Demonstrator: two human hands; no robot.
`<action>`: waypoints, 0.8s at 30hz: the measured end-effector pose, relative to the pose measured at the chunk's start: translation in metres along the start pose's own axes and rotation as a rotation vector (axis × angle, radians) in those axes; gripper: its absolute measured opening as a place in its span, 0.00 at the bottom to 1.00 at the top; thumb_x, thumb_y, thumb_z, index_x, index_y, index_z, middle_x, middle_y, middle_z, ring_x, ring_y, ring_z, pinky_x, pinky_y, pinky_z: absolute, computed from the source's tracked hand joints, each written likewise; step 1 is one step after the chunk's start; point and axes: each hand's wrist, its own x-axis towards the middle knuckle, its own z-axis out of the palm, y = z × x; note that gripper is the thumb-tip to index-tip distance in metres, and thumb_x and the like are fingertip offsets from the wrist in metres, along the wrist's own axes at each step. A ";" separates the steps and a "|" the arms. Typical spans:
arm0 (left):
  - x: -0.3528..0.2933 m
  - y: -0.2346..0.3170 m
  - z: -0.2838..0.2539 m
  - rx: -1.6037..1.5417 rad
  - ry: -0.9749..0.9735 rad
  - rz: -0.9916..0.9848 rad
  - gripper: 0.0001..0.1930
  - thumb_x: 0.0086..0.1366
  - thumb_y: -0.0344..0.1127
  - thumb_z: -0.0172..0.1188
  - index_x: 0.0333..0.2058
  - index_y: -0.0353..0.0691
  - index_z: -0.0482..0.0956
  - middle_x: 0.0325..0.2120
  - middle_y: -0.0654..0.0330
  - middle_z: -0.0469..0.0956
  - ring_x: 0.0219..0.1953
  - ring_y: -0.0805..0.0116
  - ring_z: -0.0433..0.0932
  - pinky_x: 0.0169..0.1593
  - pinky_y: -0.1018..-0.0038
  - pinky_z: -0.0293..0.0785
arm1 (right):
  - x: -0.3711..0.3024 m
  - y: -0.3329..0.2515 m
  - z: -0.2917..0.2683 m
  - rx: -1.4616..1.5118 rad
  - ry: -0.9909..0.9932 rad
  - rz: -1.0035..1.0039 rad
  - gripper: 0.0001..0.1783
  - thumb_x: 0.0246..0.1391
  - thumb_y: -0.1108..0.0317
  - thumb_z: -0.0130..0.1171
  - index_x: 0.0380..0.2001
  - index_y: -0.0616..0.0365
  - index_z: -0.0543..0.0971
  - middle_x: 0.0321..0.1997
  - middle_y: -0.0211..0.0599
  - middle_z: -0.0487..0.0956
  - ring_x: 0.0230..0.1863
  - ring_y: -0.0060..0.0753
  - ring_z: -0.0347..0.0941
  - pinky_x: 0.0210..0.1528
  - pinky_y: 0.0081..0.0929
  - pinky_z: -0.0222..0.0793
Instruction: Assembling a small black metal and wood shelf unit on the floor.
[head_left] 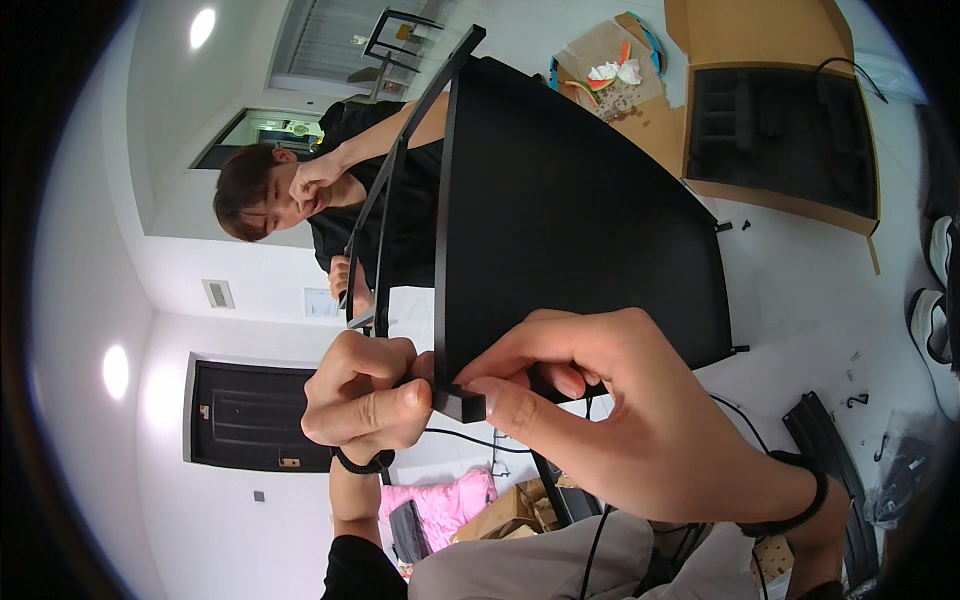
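Note:
A large flat black panel (590, 220) with a slim edge bar fills the middle of the view. My left hand (368, 392) is closed around the near corner of that bar, its fingers curled beside the square end (461, 404). On the other side of the corner, my right hand (625, 420) pinches the bar, with the thumb at its end and the fingers partly hidden behind the panel edge. Thin black frame bars (385, 215) extend from the panel's left side, in front of another person (385, 180) in a black top.
An open cardboard box (780, 190) with black foam stands at the far right. Beyond the panel lies flattened cardboard (655, 110) with food scraps. A curved black part (830, 480), small hooks and a plastic bag (905, 485) lie at right. Black cables (740, 415) run near my right hand.

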 end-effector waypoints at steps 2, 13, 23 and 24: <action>-0.001 0.000 0.000 0.010 0.011 0.009 0.20 0.51 0.13 0.67 0.37 0.49 0.88 0.25 0.63 0.66 0.18 0.76 0.64 0.21 0.81 0.63 | 0.001 -0.003 -0.002 0.080 -0.039 0.079 0.08 0.59 0.72 0.61 0.37 0.67 0.83 0.27 0.30 0.79 0.26 0.14 0.59 0.29 0.17 0.55; -0.002 -0.001 -0.001 -0.002 0.004 0.005 0.19 0.50 0.11 0.67 0.36 0.45 0.88 0.25 0.62 0.65 0.18 0.76 0.63 0.20 0.81 0.61 | 0.010 -0.014 -0.007 0.200 -0.159 0.332 0.09 0.62 0.71 0.59 0.38 0.68 0.81 0.22 0.23 0.73 0.23 0.10 0.60 0.25 0.15 0.55; 0.001 0.000 0.003 0.007 0.007 0.014 0.22 0.49 0.10 0.66 0.37 0.47 0.88 0.25 0.63 0.65 0.18 0.77 0.64 0.20 0.81 0.62 | 0.009 -0.003 -0.006 0.216 -0.089 0.191 0.09 0.60 0.73 0.61 0.39 0.69 0.81 0.27 0.28 0.77 0.27 0.12 0.66 0.29 0.13 0.61; 0.002 0.001 0.003 0.010 0.014 0.012 0.22 0.49 0.11 0.66 0.37 0.47 0.88 0.25 0.63 0.65 0.18 0.76 0.64 0.20 0.81 0.61 | 0.010 -0.003 -0.009 0.217 -0.092 0.190 0.09 0.60 0.73 0.61 0.39 0.69 0.81 0.27 0.28 0.77 0.27 0.12 0.66 0.29 0.13 0.61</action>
